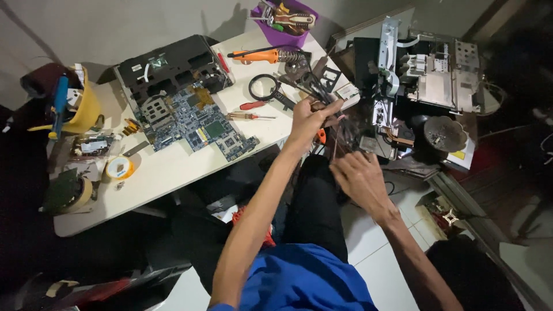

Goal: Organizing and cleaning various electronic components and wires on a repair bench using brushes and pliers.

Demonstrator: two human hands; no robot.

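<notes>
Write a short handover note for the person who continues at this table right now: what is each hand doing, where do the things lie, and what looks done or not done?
Left hand: raised at the table's right edge, fingers closed on a small dark part; what it is cannot be told.
Right hand: lower, near the lap, fingers curled beside thin wires; grip unclear.
Things: bare laptop circuit board lies on the white table beside its dark open chassis. Red-handled screwdriver, magnifying glass and orange soldering iron lie close to the left hand.
Done: board is out of the chassis.
Left: board and chassis remain apart; tools are out.
</notes>
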